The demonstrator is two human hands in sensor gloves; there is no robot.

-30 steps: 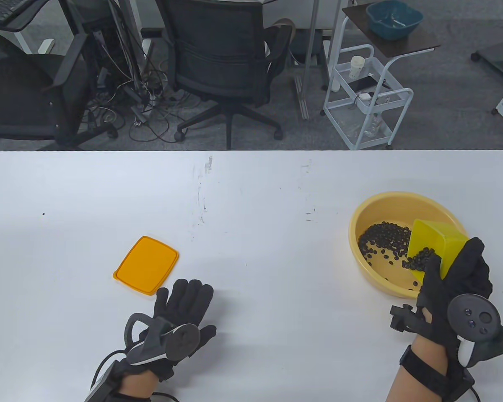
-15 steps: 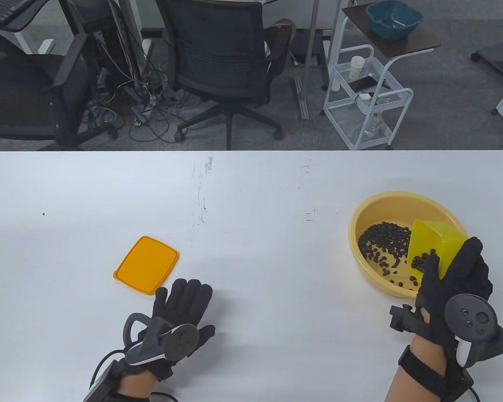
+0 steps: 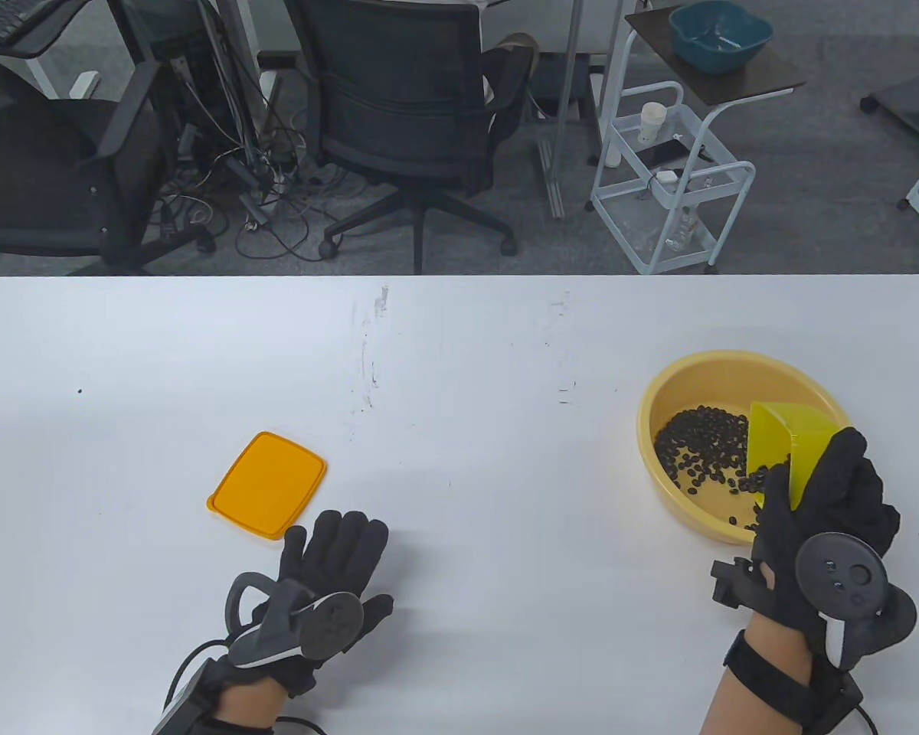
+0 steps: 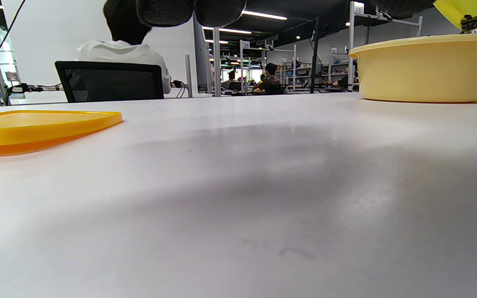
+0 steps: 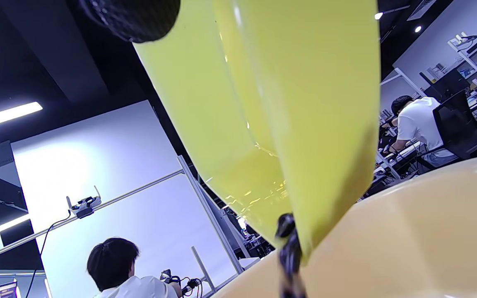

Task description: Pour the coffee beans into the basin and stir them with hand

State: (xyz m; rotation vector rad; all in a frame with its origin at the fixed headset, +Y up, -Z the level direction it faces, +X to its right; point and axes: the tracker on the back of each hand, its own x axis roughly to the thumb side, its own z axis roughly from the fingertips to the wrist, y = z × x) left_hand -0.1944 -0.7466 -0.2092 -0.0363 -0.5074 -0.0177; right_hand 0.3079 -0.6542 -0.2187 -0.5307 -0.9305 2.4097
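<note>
A pale yellow basin (image 3: 662,398) stands at the right of the white table, with dark coffee beans (image 3: 697,448) heaped inside. My right hand (image 3: 819,498) grips a bright yellow box (image 3: 777,440), tipped steeply over the basin's near right side. In the right wrist view the box (image 5: 271,103) fills the frame and beans (image 5: 290,252) stream off its lower corner above the basin wall (image 5: 408,244). My left hand (image 3: 337,551) lies flat and open on the table near the front edge. The basin (image 4: 425,68) shows at the upper right of the left wrist view.
An orange lid (image 3: 268,484) lies flat on the table just beyond my left hand; the left wrist view catches its lid edge (image 4: 35,128) at far left. Office chairs, cables and a white cart (image 3: 670,176) stand on the floor past the table's far edge.
My right hand has tilted the yellow box further over. The beans have drained from its mouth into the basin, and the heap there has grown. My left hand has stayed still.
</note>
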